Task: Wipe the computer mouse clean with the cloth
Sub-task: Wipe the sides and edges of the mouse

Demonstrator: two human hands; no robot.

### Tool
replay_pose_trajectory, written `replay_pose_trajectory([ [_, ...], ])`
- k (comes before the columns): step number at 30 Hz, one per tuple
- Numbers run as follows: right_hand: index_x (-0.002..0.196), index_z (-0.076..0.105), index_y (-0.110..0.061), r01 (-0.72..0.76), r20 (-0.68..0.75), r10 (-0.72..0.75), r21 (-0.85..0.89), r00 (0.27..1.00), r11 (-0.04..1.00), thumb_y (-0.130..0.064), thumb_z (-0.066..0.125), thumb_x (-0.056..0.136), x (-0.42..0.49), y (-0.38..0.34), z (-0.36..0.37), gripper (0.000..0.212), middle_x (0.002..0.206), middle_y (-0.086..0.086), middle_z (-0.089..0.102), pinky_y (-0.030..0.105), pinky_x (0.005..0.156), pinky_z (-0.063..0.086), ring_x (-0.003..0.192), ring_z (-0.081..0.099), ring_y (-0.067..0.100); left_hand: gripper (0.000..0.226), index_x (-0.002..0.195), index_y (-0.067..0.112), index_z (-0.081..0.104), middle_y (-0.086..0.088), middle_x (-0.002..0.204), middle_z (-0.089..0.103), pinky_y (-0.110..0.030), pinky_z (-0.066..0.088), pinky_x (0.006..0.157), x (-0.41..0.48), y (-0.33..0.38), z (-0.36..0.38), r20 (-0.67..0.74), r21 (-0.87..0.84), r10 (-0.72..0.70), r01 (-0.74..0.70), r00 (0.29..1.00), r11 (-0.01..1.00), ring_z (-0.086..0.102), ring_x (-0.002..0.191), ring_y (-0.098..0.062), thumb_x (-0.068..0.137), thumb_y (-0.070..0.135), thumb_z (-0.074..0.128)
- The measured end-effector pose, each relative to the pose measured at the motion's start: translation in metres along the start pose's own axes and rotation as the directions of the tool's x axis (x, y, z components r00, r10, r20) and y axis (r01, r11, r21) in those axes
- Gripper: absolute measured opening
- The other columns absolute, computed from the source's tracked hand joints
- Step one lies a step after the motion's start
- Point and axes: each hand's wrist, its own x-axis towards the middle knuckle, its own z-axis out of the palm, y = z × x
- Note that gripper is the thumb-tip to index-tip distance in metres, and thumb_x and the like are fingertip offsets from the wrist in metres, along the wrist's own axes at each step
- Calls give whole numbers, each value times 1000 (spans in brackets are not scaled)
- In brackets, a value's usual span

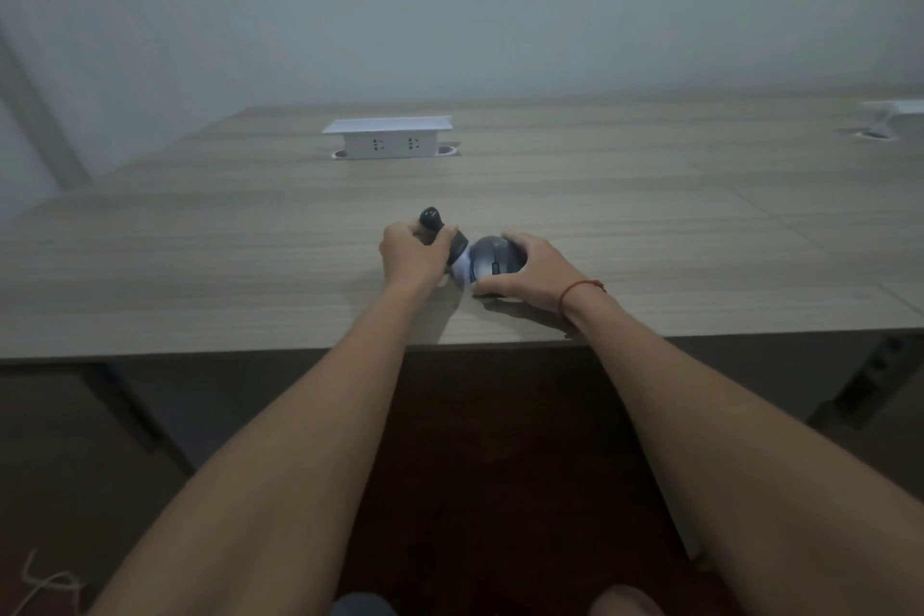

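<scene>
A grey computer mouse rests on the wooden desk near its front edge. My right hand cups the mouse from the right side, thumb at its near edge. My left hand is closed around a dark object with a rounded black top. A pale, cloth-like end below that hand touches the mouse's left side. The frame is too dim to tell exactly what the dark object is.
A white socket box stands raised from the desk at the back centre. Another white box shows at the far right edge. A red string circles my right wrist. The desk's front edge runs just below my wrists.
</scene>
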Motion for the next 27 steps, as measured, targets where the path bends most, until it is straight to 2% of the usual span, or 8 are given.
replay_pose_trajectory([
  [2, 137, 47, -14, 7, 9, -7, 0, 1000, 1000, -37, 85, 66, -1, 2, 0, 84, 127, 2, 57, 20, 75, 46, 106, 55, 17, 23, 98, 1, 73, -12, 97, 74, -34, 56, 88, -5, 6, 11, -94, -9, 2, -3, 996, 1000, 68, 87, -19, 85, 20, 71],
  [5, 138, 48, -15, 5, 4, -5, 0, 1000, 1000, -42, 86, 61, -1, 1, 1, 90, 127, 0, 58, 26, 82, 51, 106, 57, 16, 21, 98, 1, 73, -12, 97, 75, -35, 56, 89, -6, 7, 19, -137, -64, -8, -1, 991, 998, 70, 92, -22, 87, 19, 69],
  [8, 139, 47, -13, 1, -17, -1, 23, 1000, 1000, -40, 86, 61, -1, -1, 1, 91, 124, -1, 57, 31, 89, 52, 107, 56, 17, 23, 99, 3, 72, -12, 97, 74, -38, 59, 83, -3, 2, 13, -63, -106, -50, 43, 997, 993, 71, 91, -24, 86, 21, 70],
  [13, 135, 49, -9, -1, -74, 4, 45, 997, 999, -29, 83, 74, -3, -2, -2, 72, 111, -1, 51, 25, 82, 44, 100, 53, 16, 12, 72, 17, 69, -12, 84, 74, -48, 61, 77, -11, -6, -5, 13, -106, -41, 43, 999, 993, 73, 84, -28, 74, 25, 77],
  [17, 141, 44, -10, 2, -46, -1, 20, 999, 1000, -30, 83, 72, -6, -4, -1, 82, 130, 6, 53, 25, 86, 45, 107, 51, 16, 15, 79, 13, 73, -12, 85, 75, -48, 61, 75, -13, -7, -6, -11, -125, -38, 36, 999, 991, 74, 83, -26, 72, 24, 80],
  [21, 149, 33, -13, 9, 25, -9, 7, 1000, 1000, -34, 86, 68, -5, -1, -4, 99, 146, 7, 46, 18, 83, 44, 114, 48, 15, 30, 100, 4, 73, -9, 92, 75, -34, 60, 80, -16, -1, 4, -127, -68, 12, -21, 992, 997, 71, 83, -18, 78, 23, 78],
  [24, 151, 30, -16, -38, -40, 38, 18, 998, 999, -56, 85, 60, -2, -2, 2, 114, 154, 7, 37, 36, 103, 43, 134, 42, 24, 21, 97, 7, 72, 0, 86, 70, -25, 55, 78, -20, 4, 10, -170, -32, 92, -99, 981, 995, 67, 81, -13, 82, 22, 74],
  [27, 147, 35, -15, -54, -154, 45, -60, 987, 997, -68, 80, 55, 1, 0, 9, 115, 149, 7, 44, 45, 106, 44, 132, 46, 26, 15, 91, 10, 69, 3, 84, 66, -24, 54, 79, -21, 10, 8, -253, -46, 151, -168, 956, 985, 64, 79, -10, 85, 23, 71],
])
